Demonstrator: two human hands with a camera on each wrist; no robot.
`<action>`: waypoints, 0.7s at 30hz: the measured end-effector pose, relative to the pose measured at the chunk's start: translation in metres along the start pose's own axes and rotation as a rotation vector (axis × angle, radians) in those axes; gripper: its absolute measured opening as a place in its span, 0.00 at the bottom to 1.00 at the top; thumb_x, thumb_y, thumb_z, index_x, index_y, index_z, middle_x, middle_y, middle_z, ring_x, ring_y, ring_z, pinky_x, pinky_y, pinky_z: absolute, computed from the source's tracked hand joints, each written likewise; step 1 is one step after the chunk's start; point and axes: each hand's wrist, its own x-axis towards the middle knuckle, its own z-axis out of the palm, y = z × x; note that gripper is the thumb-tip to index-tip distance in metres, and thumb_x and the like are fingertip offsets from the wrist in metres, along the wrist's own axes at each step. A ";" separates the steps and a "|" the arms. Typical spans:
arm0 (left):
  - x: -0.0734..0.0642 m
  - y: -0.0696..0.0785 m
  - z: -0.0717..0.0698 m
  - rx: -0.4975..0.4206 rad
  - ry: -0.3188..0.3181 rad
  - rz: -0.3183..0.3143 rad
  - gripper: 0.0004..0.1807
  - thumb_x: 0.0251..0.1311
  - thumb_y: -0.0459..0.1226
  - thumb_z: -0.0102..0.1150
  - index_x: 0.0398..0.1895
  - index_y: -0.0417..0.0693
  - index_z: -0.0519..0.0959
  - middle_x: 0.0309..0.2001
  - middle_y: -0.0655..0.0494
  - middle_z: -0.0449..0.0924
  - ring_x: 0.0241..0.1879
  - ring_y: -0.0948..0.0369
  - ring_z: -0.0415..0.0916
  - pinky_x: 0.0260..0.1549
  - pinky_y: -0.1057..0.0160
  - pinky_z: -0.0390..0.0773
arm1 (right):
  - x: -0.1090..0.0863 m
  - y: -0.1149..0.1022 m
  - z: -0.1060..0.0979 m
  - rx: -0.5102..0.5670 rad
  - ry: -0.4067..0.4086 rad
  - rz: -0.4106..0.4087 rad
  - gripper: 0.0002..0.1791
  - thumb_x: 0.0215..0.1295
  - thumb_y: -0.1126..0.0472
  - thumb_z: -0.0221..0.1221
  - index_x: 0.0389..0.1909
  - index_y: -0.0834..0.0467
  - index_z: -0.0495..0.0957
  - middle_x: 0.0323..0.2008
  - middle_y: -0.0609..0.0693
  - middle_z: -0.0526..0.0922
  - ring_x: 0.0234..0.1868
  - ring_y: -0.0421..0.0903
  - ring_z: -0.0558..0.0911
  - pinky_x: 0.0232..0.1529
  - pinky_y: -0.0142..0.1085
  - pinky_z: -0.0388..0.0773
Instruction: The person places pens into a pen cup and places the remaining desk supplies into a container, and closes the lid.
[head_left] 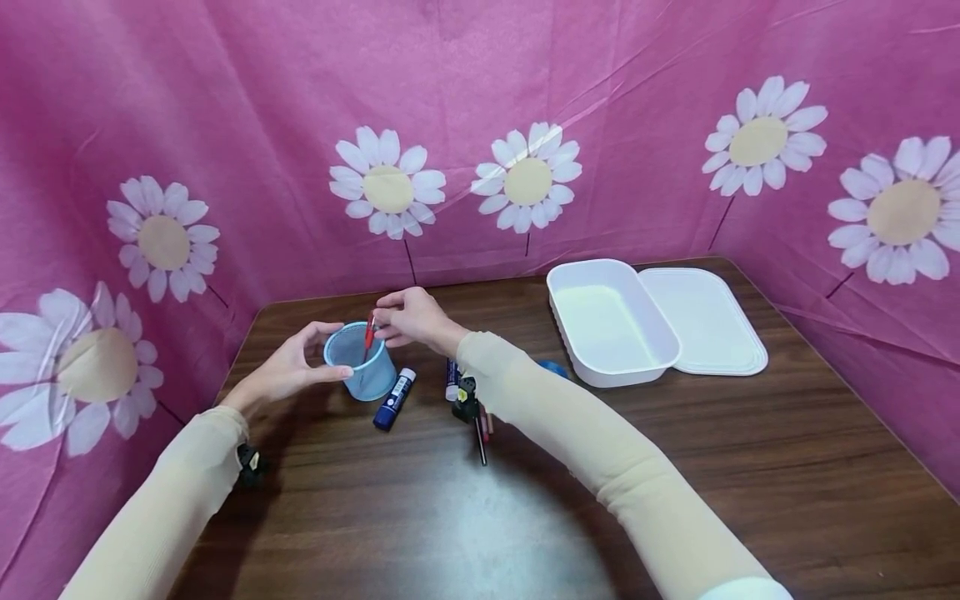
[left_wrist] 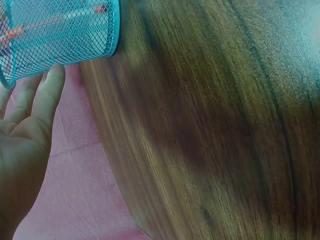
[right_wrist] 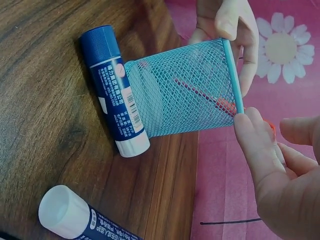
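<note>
A light blue mesh pen cup (head_left: 372,381) stands tilted slightly at the table's left. My left hand (head_left: 292,364) holds it at the rim, thumb on the near side and fingers round the far side. Over the cup's mouth, my right hand (head_left: 420,318) has the upper end of a slim red pen (head_left: 369,335) between thumb and fingers. The pen's lower part shows through the mesh (right_wrist: 200,90) in the right wrist view. A blue and white glue stick (head_left: 394,400) lies against the cup's base. A second glue stick (right_wrist: 67,212) lies nearby.
A white plastic box (head_left: 611,321) stands at the back right, its pale lid (head_left: 712,325) flat beside it. A blue item (head_left: 553,367) and several slim sticks (head_left: 487,423) are partly hidden by the right forearm. Pink flowered cloth (head_left: 465,83) surrounds the wooden table (head_left: 360,517).
</note>
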 end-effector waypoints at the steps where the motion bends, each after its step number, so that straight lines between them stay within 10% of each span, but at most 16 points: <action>1: 0.000 0.000 0.000 -0.002 0.000 -0.001 0.42 0.60 0.43 0.74 0.73 0.44 0.62 0.62 0.44 0.74 0.58 0.49 0.72 0.52 0.61 0.75 | 0.000 0.000 0.000 0.004 -0.001 0.001 0.20 0.74 0.65 0.60 0.63 0.69 0.75 0.41 0.60 0.87 0.37 0.52 0.89 0.44 0.49 0.85; 21: 0.000 -0.002 0.001 0.001 0.009 -0.013 0.43 0.59 0.45 0.74 0.73 0.44 0.62 0.61 0.45 0.74 0.58 0.49 0.71 0.55 0.56 0.72 | -0.010 -0.002 -0.042 -0.019 -0.082 0.021 0.21 0.76 0.64 0.57 0.65 0.66 0.72 0.48 0.61 0.84 0.46 0.61 0.86 0.40 0.46 0.86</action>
